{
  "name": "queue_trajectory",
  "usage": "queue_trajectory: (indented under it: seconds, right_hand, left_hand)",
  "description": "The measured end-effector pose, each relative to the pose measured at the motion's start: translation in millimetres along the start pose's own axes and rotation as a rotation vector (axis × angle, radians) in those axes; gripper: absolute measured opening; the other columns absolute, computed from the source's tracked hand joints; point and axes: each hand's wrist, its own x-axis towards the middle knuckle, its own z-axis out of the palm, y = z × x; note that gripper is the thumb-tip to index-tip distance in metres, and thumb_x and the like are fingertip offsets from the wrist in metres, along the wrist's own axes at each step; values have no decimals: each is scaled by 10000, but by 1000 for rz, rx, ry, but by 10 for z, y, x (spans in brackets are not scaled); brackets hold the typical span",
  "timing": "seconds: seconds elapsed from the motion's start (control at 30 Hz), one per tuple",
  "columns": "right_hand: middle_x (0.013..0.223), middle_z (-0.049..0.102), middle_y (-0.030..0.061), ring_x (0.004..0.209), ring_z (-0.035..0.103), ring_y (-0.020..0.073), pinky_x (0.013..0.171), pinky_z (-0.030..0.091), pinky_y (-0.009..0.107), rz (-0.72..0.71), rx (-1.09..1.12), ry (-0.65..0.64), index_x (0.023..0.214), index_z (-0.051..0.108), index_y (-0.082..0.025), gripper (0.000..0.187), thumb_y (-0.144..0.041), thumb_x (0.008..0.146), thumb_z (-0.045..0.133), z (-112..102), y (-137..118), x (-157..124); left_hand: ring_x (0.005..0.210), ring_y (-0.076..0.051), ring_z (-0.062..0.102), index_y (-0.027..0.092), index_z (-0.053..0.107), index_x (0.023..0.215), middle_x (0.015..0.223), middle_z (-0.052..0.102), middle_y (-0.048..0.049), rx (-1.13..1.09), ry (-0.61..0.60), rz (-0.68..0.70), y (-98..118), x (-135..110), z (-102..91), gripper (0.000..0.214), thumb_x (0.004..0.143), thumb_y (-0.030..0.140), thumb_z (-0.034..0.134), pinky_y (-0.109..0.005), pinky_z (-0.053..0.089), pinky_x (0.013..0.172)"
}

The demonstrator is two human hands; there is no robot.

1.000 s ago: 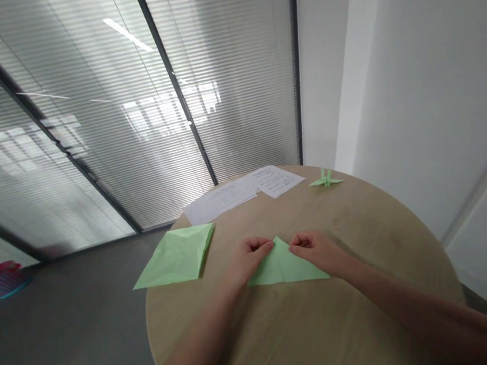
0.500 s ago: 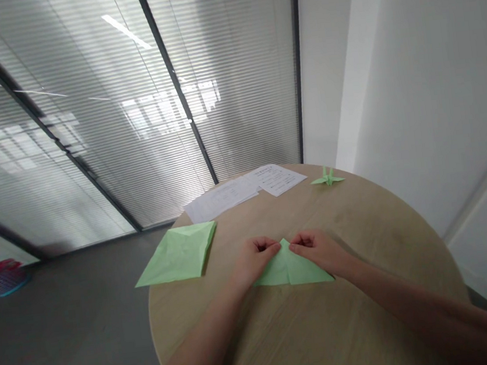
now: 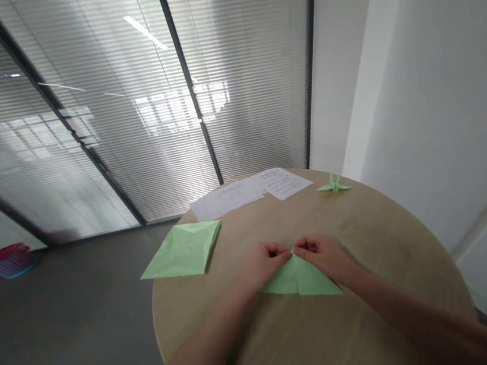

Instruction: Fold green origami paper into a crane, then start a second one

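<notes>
A light green sheet of folded paper (image 3: 301, 280) forms a triangle with a crease down its middle and its peak pointing away from me. My left hand (image 3: 267, 266) pinches it close to the peak from the left side. From the right, my right hand (image 3: 322, 255) grips it at the same peak, thumb and fingers pressed together. The two hands nearly meet there, and their fingers hide most of the tip. The wide edge of the triangle faces me, low over the table.
On the round wooden table (image 3: 283, 342) lie green paper sheets (image 3: 185, 250) at the left, overhanging its edge. Printed white sheets (image 3: 285, 183) lie at the back, beside a folded green paper crane (image 3: 334, 185). A red and blue basket (image 3: 8, 262) stands on the floor.
Both hands have drawn closer together at the triangle's peak, which their fingers now cover more. The whole view has shifted slightly.
</notes>
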Motion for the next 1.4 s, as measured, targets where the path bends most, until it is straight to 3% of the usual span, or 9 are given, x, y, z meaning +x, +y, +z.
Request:
queue_trajectory:
  seconds: [0.2,0.37,0.67,1.0,1.17,1.3,1.4]
  right_hand:
    - [681,645,6,647,593,174,588,440,270,-34,-55,47,744,627,-221,109,-326,765,608,15,-88,-36]
    - [693,653,9,647,591,170,587,435,269,-54,-70,95,732,632,-227,100,-311,769,593,-10,-120,-43]
    - [712,674,15,656,606,181,590,452,282,-35,-35,228,769,653,-225,176,-397,749,619,-284,-60,66]
    - [721,655,14,621,583,172,583,443,278,-4,86,375,822,636,-209,250,-454,778,626,-577,134,205]
    - [726,657,17,609,572,165,579,438,275,35,149,334,832,639,-203,274,-471,777,637,-584,187,219]
    - [729,654,11,621,567,156,568,414,258,37,114,231,844,657,-188,284,-462,768,653,-433,151,187]
    - [740,665,15,643,577,161,582,416,262,33,102,193,822,665,-183,285,-457,747,665,-340,135,176]
  left_hand:
    - [599,-129,489,142,746,786,676,634,-16,4,-6,16,61,-6,46,303,778,413,610,-247,348,544]
    - [541,-108,419,147,711,701,598,557,8,31,-27,-21,162,-37,4,251,755,367,604,-243,309,517]
    - [549,-113,452,158,680,686,598,562,14,70,-63,36,136,-55,-135,230,765,352,583,-244,316,529]
    - [549,-131,515,163,646,688,607,595,-9,123,111,37,-141,108,-550,175,752,316,591,-254,376,550]
    - [663,-175,575,165,686,777,734,669,-51,156,315,91,-17,79,-504,253,803,393,579,-279,405,614]
    - [768,-201,613,166,725,876,845,714,-65,156,163,137,78,2,-311,332,866,432,526,-290,418,677]
    - [676,-174,560,153,725,827,740,672,-39,182,-18,105,86,-29,-215,398,886,474,496,-276,373,607]
